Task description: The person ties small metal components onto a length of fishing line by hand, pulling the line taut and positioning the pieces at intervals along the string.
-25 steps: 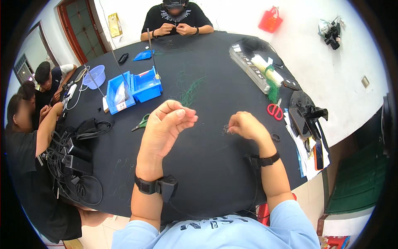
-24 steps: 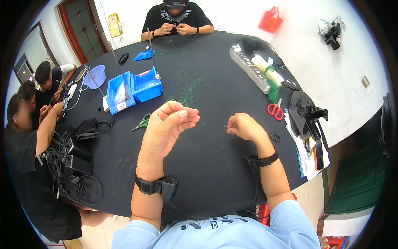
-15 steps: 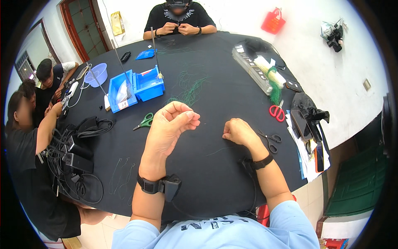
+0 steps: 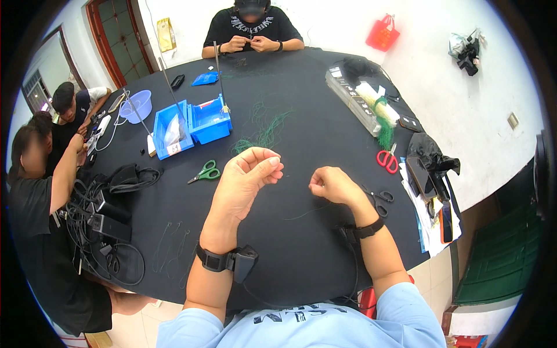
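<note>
My left hand (image 4: 248,180) is raised over the black table, its thumb and forefinger pinched together. What lies in that pinch is too small to make out. To its right, my right hand (image 4: 335,185) is closed with the fingers curled down. A thin dark thread (image 4: 304,216) trails from beneath it across the cloth. Green-handled scissors (image 4: 206,172) lie just left of my left hand, and a tangle of green thread (image 4: 268,132) spreads beyond it. Black scissors (image 4: 380,201) rest beside my right wrist.
Blue bins (image 4: 210,120) with upright rods stand at the far left. Red-handled scissors (image 4: 387,160), a clear box (image 4: 354,103) and phones are on the right. Black cables (image 4: 107,214) and looped threads (image 4: 168,246) lie at left. Other people sit around the table.
My left hand has shifted slightly right and down. My right hand has moved a little to the left, and the thread beneath it has shifted slightly. Both hands remain closed.
</note>
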Tool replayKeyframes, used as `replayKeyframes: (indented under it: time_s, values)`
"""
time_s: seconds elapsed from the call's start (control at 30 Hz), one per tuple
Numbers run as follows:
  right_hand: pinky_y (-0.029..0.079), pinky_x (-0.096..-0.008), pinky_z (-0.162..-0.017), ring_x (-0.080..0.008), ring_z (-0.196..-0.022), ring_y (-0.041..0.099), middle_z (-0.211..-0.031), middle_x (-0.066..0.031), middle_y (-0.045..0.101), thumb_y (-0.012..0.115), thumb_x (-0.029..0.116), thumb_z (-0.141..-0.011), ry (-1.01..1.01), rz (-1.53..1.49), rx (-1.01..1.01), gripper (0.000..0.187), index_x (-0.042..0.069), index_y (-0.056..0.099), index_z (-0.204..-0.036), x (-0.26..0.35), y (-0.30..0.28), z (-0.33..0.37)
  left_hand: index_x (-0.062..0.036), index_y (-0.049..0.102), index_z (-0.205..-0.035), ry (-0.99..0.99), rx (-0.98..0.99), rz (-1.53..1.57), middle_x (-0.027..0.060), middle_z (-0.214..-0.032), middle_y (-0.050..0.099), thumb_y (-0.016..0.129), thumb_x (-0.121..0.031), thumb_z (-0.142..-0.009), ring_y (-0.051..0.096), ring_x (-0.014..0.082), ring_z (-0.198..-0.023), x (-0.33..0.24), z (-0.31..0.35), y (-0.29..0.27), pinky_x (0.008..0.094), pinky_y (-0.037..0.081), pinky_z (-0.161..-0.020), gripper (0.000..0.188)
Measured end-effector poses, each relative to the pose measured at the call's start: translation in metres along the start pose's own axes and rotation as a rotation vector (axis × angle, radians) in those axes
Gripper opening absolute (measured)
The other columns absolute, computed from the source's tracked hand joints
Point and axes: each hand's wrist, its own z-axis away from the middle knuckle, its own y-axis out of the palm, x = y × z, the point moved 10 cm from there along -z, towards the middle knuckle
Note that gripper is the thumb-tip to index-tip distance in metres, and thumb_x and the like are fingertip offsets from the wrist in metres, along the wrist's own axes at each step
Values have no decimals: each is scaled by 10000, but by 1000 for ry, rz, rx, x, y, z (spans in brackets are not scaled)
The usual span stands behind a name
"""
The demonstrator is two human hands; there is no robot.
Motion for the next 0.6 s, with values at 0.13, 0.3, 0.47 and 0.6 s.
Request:
replayKeyframes:
  time_s: [0.13,0.3,0.47,0.6]
  values:
    - [421,-234,-579,-68,-636,508,-695,20,577,667,196,-860,13,-754,82,173,28,630,-843,21,-21,9,-19,632,-987,-52,48,-30,83,-924,681,655,-102,-888,659,143,-813,13,0,14,252,536,-734,131]
    - [344,-180,-556,-22,-621,416,-725,74,524,666,205,-887,-63,-1245,91,158,54,621,-878,47,-26,16,-18,647,-994,-71,75,-29,84,-927,682,660,-97,-885,663,146,-840,29,2,31,255,538,-752,135]
    - [352,-186,-557,-23,-631,427,-728,70,523,664,202,-892,-95,-1088,-57,158,49,625,-888,58,-30,16,-13,641,-989,-56,-8,43,83,-918,675,682,-94,-869,661,146,-828,34,3,30,261,541,-754,150]
    - [370,-211,-532,-29,-626,443,-737,38,539,695,199,-866,-150,-820,-217,183,30,631,-889,62,-41,22,-11,628,-998,-38,-66,47,78,-903,675,684,-108,-873,659,133,-826,34,3,26,250,526,-739,169]
